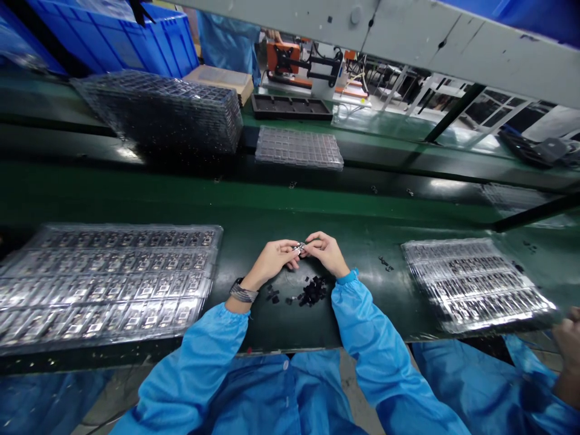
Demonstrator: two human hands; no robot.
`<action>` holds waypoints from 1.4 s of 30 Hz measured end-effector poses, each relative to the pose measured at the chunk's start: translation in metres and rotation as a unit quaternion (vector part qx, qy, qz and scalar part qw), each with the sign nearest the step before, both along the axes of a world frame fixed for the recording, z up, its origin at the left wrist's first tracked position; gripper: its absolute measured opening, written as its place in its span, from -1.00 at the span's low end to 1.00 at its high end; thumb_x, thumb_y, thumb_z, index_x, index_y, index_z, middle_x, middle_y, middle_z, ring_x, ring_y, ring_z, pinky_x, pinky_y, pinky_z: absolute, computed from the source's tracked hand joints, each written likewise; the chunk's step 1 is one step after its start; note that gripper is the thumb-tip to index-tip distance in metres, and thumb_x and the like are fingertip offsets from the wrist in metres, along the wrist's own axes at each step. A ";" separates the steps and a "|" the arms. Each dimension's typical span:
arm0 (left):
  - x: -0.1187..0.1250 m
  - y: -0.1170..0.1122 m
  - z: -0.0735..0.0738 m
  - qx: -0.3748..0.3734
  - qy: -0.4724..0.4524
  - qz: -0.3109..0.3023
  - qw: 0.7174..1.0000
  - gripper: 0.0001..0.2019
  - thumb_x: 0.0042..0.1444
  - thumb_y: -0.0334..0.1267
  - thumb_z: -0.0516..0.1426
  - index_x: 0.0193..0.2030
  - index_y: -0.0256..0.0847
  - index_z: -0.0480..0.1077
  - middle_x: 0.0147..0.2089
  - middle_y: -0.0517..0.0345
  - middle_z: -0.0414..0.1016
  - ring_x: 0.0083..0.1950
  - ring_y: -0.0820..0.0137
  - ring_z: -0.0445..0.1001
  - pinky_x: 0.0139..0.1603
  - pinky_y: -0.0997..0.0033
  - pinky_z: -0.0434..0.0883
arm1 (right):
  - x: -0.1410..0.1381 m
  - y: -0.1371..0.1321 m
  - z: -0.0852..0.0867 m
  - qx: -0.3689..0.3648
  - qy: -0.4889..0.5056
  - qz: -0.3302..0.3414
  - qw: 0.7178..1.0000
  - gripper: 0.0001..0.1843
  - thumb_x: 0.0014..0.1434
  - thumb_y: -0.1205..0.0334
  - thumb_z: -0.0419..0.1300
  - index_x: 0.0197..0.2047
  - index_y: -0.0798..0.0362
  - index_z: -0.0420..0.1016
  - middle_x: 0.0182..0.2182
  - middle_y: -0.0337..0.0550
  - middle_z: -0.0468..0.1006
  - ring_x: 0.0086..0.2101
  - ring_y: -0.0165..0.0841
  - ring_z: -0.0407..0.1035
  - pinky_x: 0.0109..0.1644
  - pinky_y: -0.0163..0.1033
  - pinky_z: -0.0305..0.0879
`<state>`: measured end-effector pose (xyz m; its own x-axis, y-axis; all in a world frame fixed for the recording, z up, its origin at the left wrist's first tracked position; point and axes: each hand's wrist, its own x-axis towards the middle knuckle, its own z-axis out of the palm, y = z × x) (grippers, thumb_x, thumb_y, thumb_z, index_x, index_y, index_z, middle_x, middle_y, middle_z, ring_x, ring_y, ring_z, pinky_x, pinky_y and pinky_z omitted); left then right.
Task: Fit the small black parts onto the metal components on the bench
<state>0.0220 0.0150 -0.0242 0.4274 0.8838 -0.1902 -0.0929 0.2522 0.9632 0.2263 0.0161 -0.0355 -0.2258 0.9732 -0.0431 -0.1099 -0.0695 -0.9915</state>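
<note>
My left hand [270, 261] and my right hand [325, 252] meet over the dark green bench, fingers pinched together on a small silvery metal part [299, 246] held between them. Both arms wear blue sleeves; a band sits on my left wrist. Just below the hands lies a heap of several small black pieces [312, 292] on the bench. A clear plastic tray [106, 281] filled with small metal parts lies to the left, and a second filled tray [475, 284] lies to the right.
Beyond the bench runs a dark conveyor [181, 193]. A stack of clear trays [163, 112], one flat clear tray [299, 148], a black tray [290, 107] and blue crates [113, 36] stand behind. Another person's hand [570, 338] shows at the right edge.
</note>
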 end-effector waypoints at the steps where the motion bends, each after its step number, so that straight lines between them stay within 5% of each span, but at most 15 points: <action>1: 0.000 0.000 0.000 0.002 -0.004 -0.003 1.000 -0.45 0.04 -0.03 0.39 0.05 -0.39 0.48 -0.38 0.04 0.61 -0.45 0.32 0.60 -0.39 0.38 0.50 | 0.001 0.000 0.000 -0.007 0.011 0.001 1.000 -0.57 0.06 0.01 0.48 -0.16 0.03 0.43 -0.41 -0.17 0.70 -0.41 -0.29 0.60 -0.23 -0.21 0.51; 11: 0.000 0.000 0.005 0.017 -0.032 -0.011 0.999 -0.47 0.06 -0.03 0.37 0.05 -0.40 0.50 -0.41 0.02 0.61 -0.46 0.32 0.60 -0.37 0.38 0.51 | 0.000 -0.001 0.006 -0.046 0.039 0.057 0.997 -0.62 0.08 -0.05 0.48 -0.26 0.08 0.56 -0.35 -0.08 0.70 -0.35 -0.28 0.60 -0.22 -0.22 0.50; 25: 0.007 -0.009 0.003 0.103 0.070 0.017 0.992 -0.64 0.12 -0.13 0.30 -0.02 -0.30 0.48 -0.43 0.19 0.52 -0.48 0.41 0.55 -0.39 0.46 0.47 | -0.012 -0.005 0.004 -0.017 -0.029 -0.029 0.999 -0.55 0.03 -0.17 0.47 -0.41 0.05 0.51 -0.55 -0.21 0.59 -0.52 -0.38 0.45 -0.35 -0.26 0.42; 32: 0.003 -0.006 0.008 0.059 0.029 0.009 0.998 -0.55 0.10 -0.05 0.33 0.01 -0.33 0.48 -0.44 0.17 0.51 -0.49 0.39 0.54 -0.40 0.43 0.47 | -0.012 -0.006 0.008 -0.033 -0.006 -0.004 0.999 -0.50 0.18 -0.27 0.31 -0.41 0.04 0.53 -0.53 -0.16 0.59 -0.50 -0.36 0.47 -0.43 -0.29 0.39; 42: 0.003 -0.008 0.009 0.098 0.045 0.000 0.994 -0.55 0.12 -0.06 0.32 0.04 -0.34 0.49 -0.40 0.16 0.52 -0.48 0.41 0.53 -0.38 0.43 0.46 | -0.012 -0.007 0.012 0.011 -0.022 0.003 1.000 -0.54 0.12 -0.22 0.39 -0.42 0.03 0.54 -0.53 -0.19 0.59 -0.52 -0.36 0.43 -0.38 -0.25 0.40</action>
<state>0.0252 0.0069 -0.0154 0.4163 0.9077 -0.0518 -0.0048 0.0592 0.9982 0.2147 0.0088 -0.0237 -0.2294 0.9728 -0.0318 -0.0655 -0.0480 -0.9967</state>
